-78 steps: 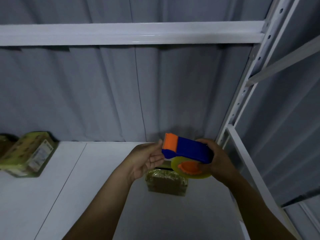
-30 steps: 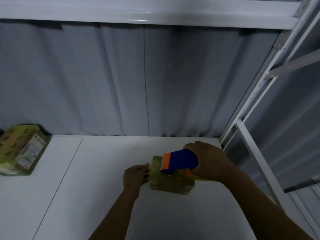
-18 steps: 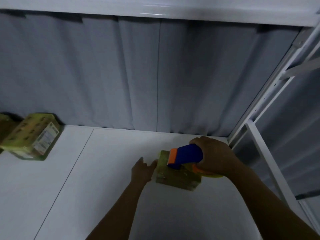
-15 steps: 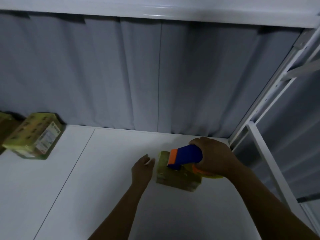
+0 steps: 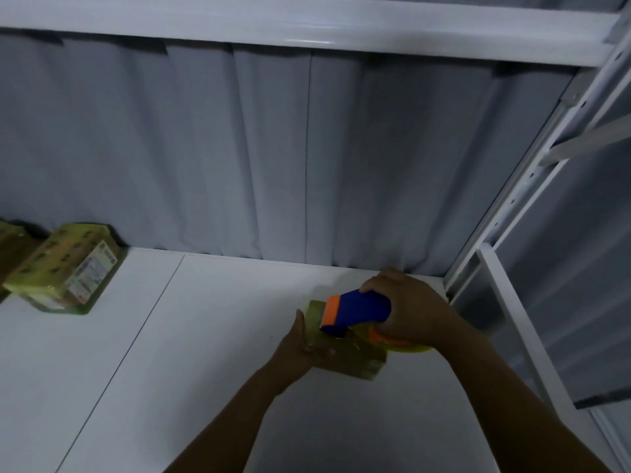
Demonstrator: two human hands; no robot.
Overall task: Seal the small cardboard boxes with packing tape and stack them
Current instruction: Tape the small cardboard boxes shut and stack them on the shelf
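One small box (image 5: 355, 361) sits at lower centre, gripped by the left hand (image 5: 300, 349) while the right hand (image 5: 406, 312) clasps the tape dispenser (image 5: 356, 310) atop it; a slack grip could let it skid, spoiling the seal.

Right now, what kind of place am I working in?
Probably a storeroom or packing station: a white metal shelf with a perforated upright, taped boxes at its left, and the right hand gripping a tape dispenser on a small box.

Three boxes (image 5: 355, 360) (image 5: 65, 268) (image 5: 8, 233), one tape dispenser (image 5: 356, 310)
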